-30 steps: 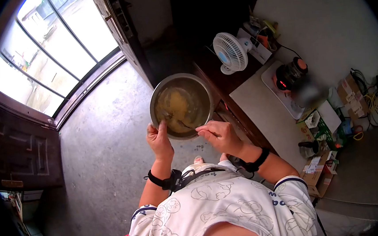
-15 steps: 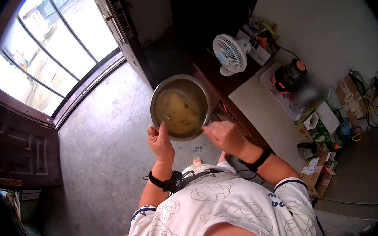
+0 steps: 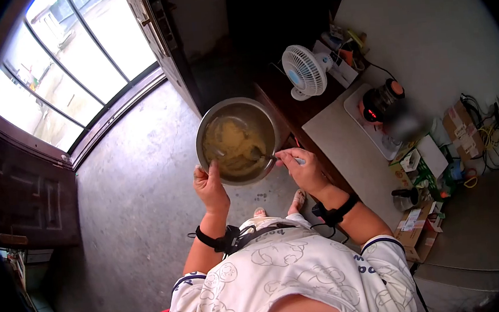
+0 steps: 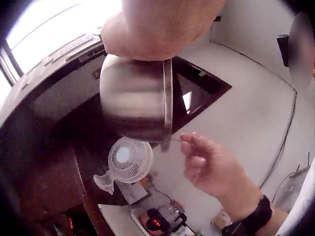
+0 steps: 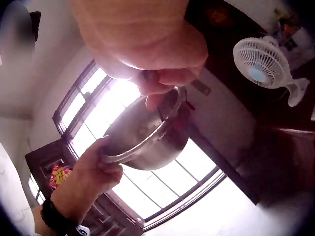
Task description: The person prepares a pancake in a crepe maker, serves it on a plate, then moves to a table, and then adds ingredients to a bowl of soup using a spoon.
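A round metal bowl [image 3: 241, 180] with a yellowish, wet-looking mixture [image 3: 230, 140] inside is held up in front of the body. My left hand [image 3: 211, 189] grips its near left rim, thumb over the edge, as the right wrist view also shows of the left hand [image 5: 94, 169]. At the near right rim, my right hand [image 3: 303, 170] pinches the handle of a utensil [image 3: 256, 153], probably a spoon, whose head lies in the mixture. The left wrist view shows the bowl's outer side [image 4: 135, 98] and the right hand [image 4: 209, 164] beside its rim.
To the right, a desk holds a white fan [image 3: 304, 70], a tray [image 3: 354, 104] with a dark appliance [image 3: 381, 101] showing red digits, a glass pot [image 3: 405, 198], cartons [image 3: 422, 230] and cables. A barred glass door [image 3: 78, 58] stands at the upper left, with grey floor [image 3: 130, 206] below.
My right hand has shifted slightly right and turned, and the utensil has moved through the mixture, whose shape differs. The bowl has moved a little, with my left hand still gripping it.
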Demonstrator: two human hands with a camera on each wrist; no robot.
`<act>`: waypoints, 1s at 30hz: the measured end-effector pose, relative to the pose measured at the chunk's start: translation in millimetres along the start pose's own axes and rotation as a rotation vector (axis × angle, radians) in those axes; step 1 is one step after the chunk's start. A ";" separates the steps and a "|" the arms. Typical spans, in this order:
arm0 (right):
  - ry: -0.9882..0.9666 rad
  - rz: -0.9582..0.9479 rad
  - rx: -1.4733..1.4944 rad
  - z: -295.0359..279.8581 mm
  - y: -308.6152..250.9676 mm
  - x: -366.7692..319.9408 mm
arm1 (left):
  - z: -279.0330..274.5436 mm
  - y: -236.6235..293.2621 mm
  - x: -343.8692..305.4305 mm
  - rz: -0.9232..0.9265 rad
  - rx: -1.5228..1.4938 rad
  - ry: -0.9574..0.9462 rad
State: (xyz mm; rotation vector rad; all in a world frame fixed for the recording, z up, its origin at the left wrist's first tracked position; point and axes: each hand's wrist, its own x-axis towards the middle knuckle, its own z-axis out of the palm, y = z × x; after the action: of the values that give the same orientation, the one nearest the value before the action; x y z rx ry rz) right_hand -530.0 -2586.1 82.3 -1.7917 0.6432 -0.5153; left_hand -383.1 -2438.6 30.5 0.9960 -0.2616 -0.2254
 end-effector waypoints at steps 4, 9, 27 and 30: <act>-0.093 -0.036 0.042 14.9 -9.3 -8.9 | 8.0 0.2 -1.5 0.000 0.041 0.010; -0.104 0.068 0.100 15.0 13.4 -8.2 | 5.9 5.8 -3.7 0.014 0.031 0.007; 0.036 -0.210 -0.082 6.9 10.7 -0.3 | 3.5 5.9 -3.3 -0.006 -0.035 0.026; 0.027 -0.196 0.071 14.1 -9.5 5.1 | 4.3 1.5 -6.3 0.013 0.021 -0.004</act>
State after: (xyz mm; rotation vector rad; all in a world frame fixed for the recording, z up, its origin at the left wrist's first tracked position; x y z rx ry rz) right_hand -515.6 -2577.0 87.4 -1.7924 0.4645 -0.6875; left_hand -390.3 -2439.3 33.2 1.0148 -0.2745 -0.2127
